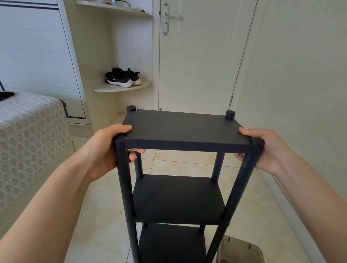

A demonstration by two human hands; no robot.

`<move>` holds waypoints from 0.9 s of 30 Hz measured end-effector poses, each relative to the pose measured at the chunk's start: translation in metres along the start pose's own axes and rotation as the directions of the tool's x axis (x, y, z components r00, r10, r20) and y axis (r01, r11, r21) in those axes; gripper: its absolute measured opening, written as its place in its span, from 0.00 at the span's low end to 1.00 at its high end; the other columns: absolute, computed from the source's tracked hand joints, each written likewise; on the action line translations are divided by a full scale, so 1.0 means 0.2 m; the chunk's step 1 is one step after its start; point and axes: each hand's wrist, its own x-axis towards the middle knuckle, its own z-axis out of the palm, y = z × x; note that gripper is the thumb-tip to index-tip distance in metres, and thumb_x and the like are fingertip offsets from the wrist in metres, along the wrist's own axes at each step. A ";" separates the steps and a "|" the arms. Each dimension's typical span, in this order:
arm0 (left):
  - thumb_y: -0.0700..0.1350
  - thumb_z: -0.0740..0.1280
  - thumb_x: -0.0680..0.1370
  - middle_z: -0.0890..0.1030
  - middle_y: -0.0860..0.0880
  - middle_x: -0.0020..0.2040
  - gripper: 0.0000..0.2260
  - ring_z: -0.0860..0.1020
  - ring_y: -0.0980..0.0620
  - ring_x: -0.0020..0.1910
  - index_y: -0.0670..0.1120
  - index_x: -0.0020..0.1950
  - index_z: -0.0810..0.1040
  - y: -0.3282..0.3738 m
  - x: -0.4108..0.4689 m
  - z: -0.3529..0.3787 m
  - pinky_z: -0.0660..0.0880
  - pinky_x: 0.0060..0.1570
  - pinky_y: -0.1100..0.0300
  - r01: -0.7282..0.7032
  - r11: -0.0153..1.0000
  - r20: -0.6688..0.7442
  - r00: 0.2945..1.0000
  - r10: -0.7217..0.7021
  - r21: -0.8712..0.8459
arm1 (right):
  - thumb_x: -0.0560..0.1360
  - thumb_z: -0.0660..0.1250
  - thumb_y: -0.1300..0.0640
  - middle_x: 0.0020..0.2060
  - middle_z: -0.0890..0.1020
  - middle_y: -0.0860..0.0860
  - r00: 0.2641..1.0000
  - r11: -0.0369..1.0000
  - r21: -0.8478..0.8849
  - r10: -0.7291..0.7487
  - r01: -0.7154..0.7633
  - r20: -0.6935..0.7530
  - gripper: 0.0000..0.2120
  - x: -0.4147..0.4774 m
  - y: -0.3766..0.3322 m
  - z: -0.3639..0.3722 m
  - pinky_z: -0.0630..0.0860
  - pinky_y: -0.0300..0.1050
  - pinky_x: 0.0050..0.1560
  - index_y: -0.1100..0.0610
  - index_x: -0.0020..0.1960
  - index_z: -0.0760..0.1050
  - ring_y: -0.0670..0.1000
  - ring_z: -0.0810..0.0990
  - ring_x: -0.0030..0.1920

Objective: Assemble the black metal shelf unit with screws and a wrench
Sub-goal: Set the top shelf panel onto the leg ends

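**Both hands grip the top of the standing black shelf unit**

At the far left, a bed [23, 135] with a patterned grey cover runs along the frame's edge. The left forearm reaches up from the lower left corner, and the left hand [105, 150] clamps the near-left corner of the top shelf: thumb lying flat on top, fingers curled underneath just behind the front post. Beyond it, a pair of black shoes [122, 78] sits on a low corner shelf [118, 88]. In the middle, the black metal shelf unit [177, 200] stands upright over the tiled floor [103, 218], three shelves joined by four round posts; whether its feet touch the floor I cannot tell. A closed door [198, 62] stands behind it. The right hand [268, 150] mirrors the left, thumb on top at the near-right corner, fingers tucked beneath, forearm angling in from the lower right. A brownish bin [242, 257] lies just beside the unit's lower right post.
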 end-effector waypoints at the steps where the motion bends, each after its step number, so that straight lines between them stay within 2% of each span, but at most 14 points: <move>1: 0.49 0.63 0.81 0.83 0.38 0.38 0.13 0.75 0.46 0.27 0.40 0.55 0.78 0.00 0.00 -0.01 0.75 0.36 0.55 0.007 1.000 0.002 1.000 -0.007 -0.008 | 0.74 0.70 0.59 0.35 0.84 0.52 1.000 1.000 0.001 0.003 -0.003 -0.005 0.07 0.00 0.00 0.00 0.80 0.44 0.32 0.60 0.50 0.78 0.51 0.84 0.34; 4: 0.50 0.64 0.80 0.83 0.38 0.39 0.13 0.77 0.44 0.29 0.41 0.54 0.78 -0.02 0.01 -0.03 0.79 0.36 0.54 0.036 0.998 0.026 0.999 -0.034 -0.048 | 0.73 0.71 0.59 0.35 0.84 0.52 1.000 1.000 0.013 0.004 -0.004 -0.015 0.08 0.01 0.00 0.00 0.80 0.44 0.33 0.60 0.50 0.78 0.51 0.84 0.35; 7: 0.51 0.67 0.76 0.82 0.39 0.39 0.14 0.78 0.43 0.31 0.41 0.53 0.81 -0.04 0.01 -0.05 0.78 0.45 0.49 0.056 0.994 0.058 0.997 -0.051 -0.094 | 0.72 0.72 0.59 0.34 0.84 0.53 1.000 1.000 0.003 0.010 -0.010 -0.019 0.09 0.02 0.03 -0.01 0.80 0.45 0.32 0.60 0.50 0.78 0.52 0.84 0.34; 10: 0.52 0.70 0.71 0.82 0.41 0.38 0.12 0.79 0.43 0.32 0.44 0.41 0.87 -0.05 0.01 -0.05 0.78 0.50 0.47 0.060 0.990 0.087 0.995 -0.049 -0.129 | 0.71 0.72 0.58 0.33 0.84 0.53 0.999 1.000 0.015 0.006 -0.005 -0.039 0.09 0.02 0.05 0.00 0.80 0.45 0.31 0.60 0.49 0.77 0.53 0.85 0.33; 11: 0.52 0.70 0.71 0.82 0.41 0.38 0.12 0.80 0.43 0.33 0.44 0.41 0.87 -0.06 0.01 -0.06 0.79 0.50 0.47 0.059 0.989 0.088 0.995 -0.047 -0.135 | 0.71 0.72 0.58 0.33 0.84 0.53 0.999 1.000 0.017 -0.002 0.002 -0.041 0.09 0.03 0.06 0.00 0.80 0.45 0.31 0.60 0.50 0.77 0.53 0.85 0.32; 14: 0.51 0.71 0.71 0.82 0.39 0.39 0.16 0.81 0.42 0.34 0.40 0.51 0.83 -0.07 0.03 -0.07 0.81 0.48 0.48 0.064 0.985 0.088 0.995 -0.050 -0.162 | 0.72 0.71 0.59 0.32 0.84 0.52 0.999 0.999 0.027 -0.024 0.025 -0.035 0.09 0.03 0.06 0.00 0.80 0.44 0.31 0.60 0.50 0.77 0.52 0.84 0.32; 17: 0.53 0.70 0.70 0.82 0.38 0.39 0.16 0.79 0.44 0.31 0.41 0.46 0.86 -0.07 0.02 -0.06 0.77 0.51 0.46 0.070 0.986 0.123 0.991 -0.051 -0.153 | 0.72 0.70 0.59 0.32 0.84 0.52 0.999 0.999 0.029 -0.033 0.034 -0.030 0.08 0.04 0.06 0.00 0.80 0.44 0.31 0.60 0.49 0.77 0.51 0.84 0.31; 18: 0.53 0.69 0.70 0.82 0.37 0.38 0.17 0.78 0.44 0.30 0.41 0.47 0.86 -0.07 0.02 -0.06 0.75 0.51 0.46 0.065 0.985 0.116 0.992 -0.047 -0.160 | 0.72 0.70 0.59 0.32 0.84 0.52 0.999 0.999 0.025 -0.033 0.034 -0.029 0.07 0.04 0.06 0.00 0.80 0.44 0.31 0.59 0.49 0.77 0.51 0.84 0.31; 20: 0.53 0.68 0.71 0.82 0.38 0.38 0.19 0.77 0.46 0.28 0.40 0.52 0.82 -0.08 0.02 -0.05 0.74 0.49 0.47 0.048 0.986 0.084 0.996 -0.034 -0.161 | 0.72 0.71 0.59 0.33 0.84 0.52 0.999 0.999 0.014 -0.036 0.036 -0.029 0.07 0.04 0.06 0.01 0.80 0.44 0.31 0.59 0.49 0.77 0.51 0.84 0.32; 24: 0.54 0.64 0.78 0.82 0.38 0.36 0.18 0.72 0.47 0.25 0.39 0.53 0.79 -0.07 0.03 -0.03 0.74 0.43 0.51 -0.012 0.993 0.038 0.999 0.017 -0.114 | 0.72 0.71 0.59 0.33 0.84 0.52 0.999 0.998 0.036 -0.048 0.049 -0.024 0.07 0.05 0.06 -0.01 0.79 0.43 0.30 0.59 0.49 0.77 0.51 0.84 0.32; 27: 0.59 0.65 0.78 0.82 0.38 0.36 0.20 0.72 0.46 0.25 0.45 0.50 0.86 -0.06 0.01 -0.02 0.77 0.35 0.55 0.005 0.997 0.106 0.994 0.003 -0.076 | 0.72 0.71 0.58 0.34 0.84 0.52 0.998 0.997 0.054 -0.055 0.056 -0.020 0.08 0.06 0.06 -0.03 0.79 0.42 0.31 0.59 0.49 0.78 0.51 0.84 0.33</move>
